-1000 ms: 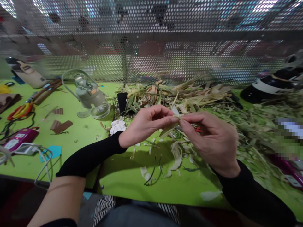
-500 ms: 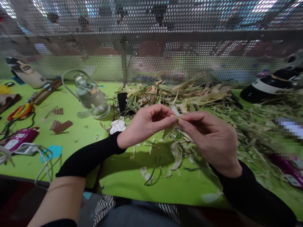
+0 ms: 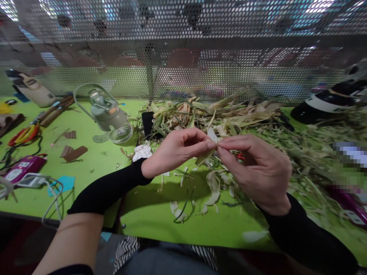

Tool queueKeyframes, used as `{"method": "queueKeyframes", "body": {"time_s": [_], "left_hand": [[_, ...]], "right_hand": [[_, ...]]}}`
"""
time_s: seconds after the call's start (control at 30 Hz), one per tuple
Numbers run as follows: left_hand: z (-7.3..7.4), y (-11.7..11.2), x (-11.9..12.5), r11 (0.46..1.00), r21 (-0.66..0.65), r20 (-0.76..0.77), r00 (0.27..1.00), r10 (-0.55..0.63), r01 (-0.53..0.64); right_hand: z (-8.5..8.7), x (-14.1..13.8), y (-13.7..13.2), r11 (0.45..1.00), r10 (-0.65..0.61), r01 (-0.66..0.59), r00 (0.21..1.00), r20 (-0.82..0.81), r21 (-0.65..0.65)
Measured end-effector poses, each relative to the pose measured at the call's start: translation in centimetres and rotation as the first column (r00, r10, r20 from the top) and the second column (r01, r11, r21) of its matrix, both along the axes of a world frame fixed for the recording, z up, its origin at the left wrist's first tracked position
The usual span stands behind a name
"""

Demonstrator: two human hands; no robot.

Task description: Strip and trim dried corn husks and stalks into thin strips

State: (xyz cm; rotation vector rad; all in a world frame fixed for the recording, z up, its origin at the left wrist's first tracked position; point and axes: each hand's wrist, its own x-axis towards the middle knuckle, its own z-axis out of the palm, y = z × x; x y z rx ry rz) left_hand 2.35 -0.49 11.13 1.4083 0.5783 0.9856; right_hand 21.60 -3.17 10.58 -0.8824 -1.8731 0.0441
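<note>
My left hand (image 3: 180,150) pinches a pale green strip of corn husk (image 3: 204,157) between thumb and forefinger. The strip hangs below my fingertips, and a whitish piece (image 3: 211,134) sticks up above them. My right hand (image 3: 255,166) meets the left fingertips, its thumb and forefinger pinched on the same husk. The part between the fingers is too small to make out. Under both hands, curled husk scraps (image 3: 213,187) and a thin dark strand (image 3: 186,208) lie on the green table (image 3: 160,229). Behind them is a heap of dry husks (image 3: 229,110).
A clear bottle with a handle (image 3: 110,116) stands at the left, near a crumpled white tissue (image 3: 142,152). Further left are orange-handled scissors (image 3: 24,135), a purple power strip (image 3: 25,168) and cables. A perforated metal screen (image 3: 177,57) borders the back. Shredded husks (image 3: 312,160) cover the right side.
My right hand has shifted slightly right and its fingers have parted a little from the palm, showing something red behind. The left hand stays nearly still, holding the husk.
</note>
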Motion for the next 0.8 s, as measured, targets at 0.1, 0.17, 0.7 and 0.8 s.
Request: {"method": "queueKeyframes", "body": {"time_s": [0.1, 0.17, 0.7, 0.8], "left_hand": [[0.12, -0.14, -0.08, 1.0, 0.01, -0.001, 1.0, 0.011, -0.011], [0.15, -0.21, -0.14, 1.0, 0.013, 0.003, 1.0, 0.009, -0.009], [-0.16, 0.26, -0.4, 0.999, 0.044, -0.061, 0.998, -0.019, 0.022], [0.02, 0.14, -0.5, 0.998, 0.063, -0.089, 0.996, -0.009, 0.015]], "right_hand": [[0.09, -0.03, 0.07, 1.0, 0.019, -0.019, 1.0, 0.016, 0.004], [0.08, -0.01, 0.12, 0.999, 0.034, -0.034, 0.999, -0.001, -0.036], [0.21, 0.09, 0.05, 0.958, -0.12, 0.068, 0.977, 0.176, 0.278], [0.45, 0.35, -0.05, 0.952, -0.096, 0.02, 0.967, 0.235, 0.305]]}}
